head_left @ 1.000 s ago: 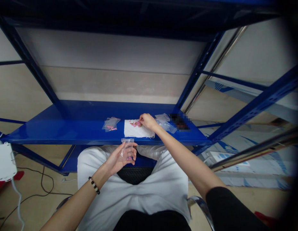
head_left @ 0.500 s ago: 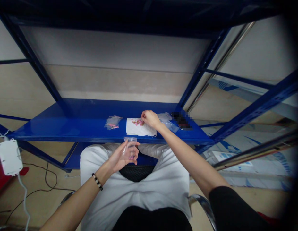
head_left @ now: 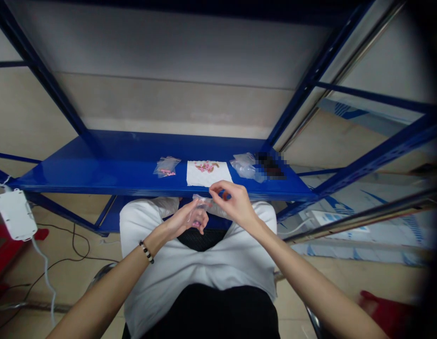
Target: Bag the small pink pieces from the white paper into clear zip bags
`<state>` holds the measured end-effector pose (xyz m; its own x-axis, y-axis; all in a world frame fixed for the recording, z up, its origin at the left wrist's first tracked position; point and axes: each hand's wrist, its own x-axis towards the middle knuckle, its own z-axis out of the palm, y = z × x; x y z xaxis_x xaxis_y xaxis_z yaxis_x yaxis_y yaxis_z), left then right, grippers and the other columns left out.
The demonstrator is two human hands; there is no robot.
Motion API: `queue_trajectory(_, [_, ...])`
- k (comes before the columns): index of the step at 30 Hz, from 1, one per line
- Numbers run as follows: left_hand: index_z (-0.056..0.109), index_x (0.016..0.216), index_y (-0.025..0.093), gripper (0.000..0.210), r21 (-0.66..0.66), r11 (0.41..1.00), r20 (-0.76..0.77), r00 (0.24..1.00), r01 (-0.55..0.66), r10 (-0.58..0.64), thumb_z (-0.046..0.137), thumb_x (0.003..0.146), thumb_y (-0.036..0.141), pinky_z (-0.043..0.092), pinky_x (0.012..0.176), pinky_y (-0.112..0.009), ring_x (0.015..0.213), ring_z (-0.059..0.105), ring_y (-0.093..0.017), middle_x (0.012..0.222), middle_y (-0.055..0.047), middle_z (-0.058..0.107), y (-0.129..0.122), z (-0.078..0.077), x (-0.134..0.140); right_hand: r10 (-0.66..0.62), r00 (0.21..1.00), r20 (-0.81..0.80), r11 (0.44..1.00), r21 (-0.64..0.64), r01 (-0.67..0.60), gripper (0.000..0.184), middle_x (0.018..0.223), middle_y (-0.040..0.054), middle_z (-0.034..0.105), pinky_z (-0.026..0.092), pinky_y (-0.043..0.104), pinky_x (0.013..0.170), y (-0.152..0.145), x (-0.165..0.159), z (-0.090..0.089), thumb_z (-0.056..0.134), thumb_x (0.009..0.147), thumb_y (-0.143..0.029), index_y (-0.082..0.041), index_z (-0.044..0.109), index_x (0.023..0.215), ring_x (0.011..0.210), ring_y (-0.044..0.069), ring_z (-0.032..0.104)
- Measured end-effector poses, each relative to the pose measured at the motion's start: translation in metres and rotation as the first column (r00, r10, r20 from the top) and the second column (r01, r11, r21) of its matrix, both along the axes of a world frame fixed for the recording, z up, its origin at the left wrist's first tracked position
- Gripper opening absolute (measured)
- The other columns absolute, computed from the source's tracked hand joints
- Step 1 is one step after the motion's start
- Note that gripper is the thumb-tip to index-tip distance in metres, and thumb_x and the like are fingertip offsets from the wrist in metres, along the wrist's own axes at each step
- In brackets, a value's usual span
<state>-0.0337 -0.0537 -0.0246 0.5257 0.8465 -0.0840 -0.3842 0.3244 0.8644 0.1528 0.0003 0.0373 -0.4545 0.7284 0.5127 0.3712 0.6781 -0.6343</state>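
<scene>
My left hand (head_left: 186, 220) holds a small clear zip bag (head_left: 201, 203) in front of the shelf edge, with a few pink beads (head_left: 197, 224) low in it. Just above and right of the bag's mouth is my right hand (head_left: 234, 200), thumb and forefinger pinched together; whatever is between them is too small to make out. Behind the hands lies a white cloth or paper sheet (head_left: 204, 179), bearing a scatter of pink and brownish beads (head_left: 206, 166). To its left rest filled zip bags (head_left: 166, 166) with pink beads inside.
A pile of clear plastic bags (head_left: 247, 167) lies right of the sheet, beside a dark pixelated object (head_left: 271, 165). The blue shelf (head_left: 115, 165) has uprights at both sides. A white power box (head_left: 15, 214) hangs at left, with cables on the floor.
My right hand has come back from the beads on the sheet to the bag's mouth, fingers pinched. My left hand still holds the bag, and the view has shifted slightly.
</scene>
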Motion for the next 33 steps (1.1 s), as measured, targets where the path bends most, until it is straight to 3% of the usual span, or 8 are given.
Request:
queue_trajectory(3, [0.059, 0.109, 0.012, 0.060, 0.052, 0.997, -0.099, 0.994, 0.051, -0.045, 0.035, 0.094, 0.065, 0.044, 0.058, -0.025, 0.056, 0.056, -0.014, 0.071, -0.006, 0.061, -0.001, -0.005, 0.004, -0.123, 0.979, -0.166, 0.982, -0.160, 0.096, 0.013, 0.086, 0.0045, 0.073, 0.046, 0.026, 0.060, -0.019, 0.007, -0.020, 0.064, 0.088, -0.030, -0.020, 0.072, 0.091, 0.076, 0.018, 0.067])
queue_trajectory(7, [0.061, 0.090, 0.012, 0.063, 0.086, 0.991, -0.189, 0.979, 0.099, -0.082, 0.035, 0.092, 0.069, 0.043, 0.057, -0.025, 0.057, 0.055, -0.013, 0.070, -0.007, 0.061, -0.001, -0.011, 0.004, -0.098, 0.981, -0.167, 0.969, -0.241, 0.056, 0.014, 0.087, 0.0049, 0.074, 0.044, 0.027, 0.060, -0.022, 0.009, -0.034, 0.067, 0.087, -0.032, -0.020, 0.074, 0.089, 0.077, 0.019, 0.067])
queue_trajectory(24, [0.062, 0.080, 0.013, 0.062, 0.059, 0.984, -0.123, 0.979, 0.170, -0.162, 0.035, 0.093, 0.067, 0.042, 0.064, -0.028, 0.062, 0.055, -0.016, 0.074, -0.009, 0.061, -0.015, 0.012, 0.009, 0.108, 0.992, -0.064, 0.977, -0.180, -0.118, 0.016, 0.088, 0.0041, 0.071, 0.044, 0.031, 0.071, -0.029, 0.012, -0.022, 0.058, 0.093, -0.030, -0.021, 0.072, 0.092, 0.081, 0.018, 0.061])
queue_trajectory(27, [0.061, 0.090, 0.014, 0.057, 0.054, 0.987, -0.085, 0.985, 0.152, -0.147, 0.039, 0.092, 0.066, 0.041, 0.062, -0.026, 0.061, 0.055, -0.015, 0.074, -0.008, 0.062, -0.015, 0.012, 0.010, 0.131, 0.990, -0.059, 0.974, -0.178, -0.140, 0.019, 0.090, 0.0050, 0.071, 0.046, 0.031, 0.073, -0.029, 0.012, -0.023, 0.057, 0.094, -0.032, -0.022, 0.073, 0.095, 0.083, 0.019, 0.061])
queue_trajectory(33, [0.061, 0.089, 0.013, 0.060, 0.035, 0.987, -0.073, 0.985, 0.158, -0.155, 0.036, 0.092, 0.068, 0.038, 0.058, -0.024, 0.060, 0.056, -0.014, 0.074, -0.008, 0.062, -0.012, 0.004, 0.009, 0.162, 0.986, -0.046, 0.972, -0.165, -0.168, 0.018, 0.090, 0.0043, 0.072, 0.046, 0.031, 0.077, -0.028, 0.013, -0.025, 0.057, 0.095, -0.031, -0.022, 0.074, 0.097, 0.085, 0.018, 0.060])
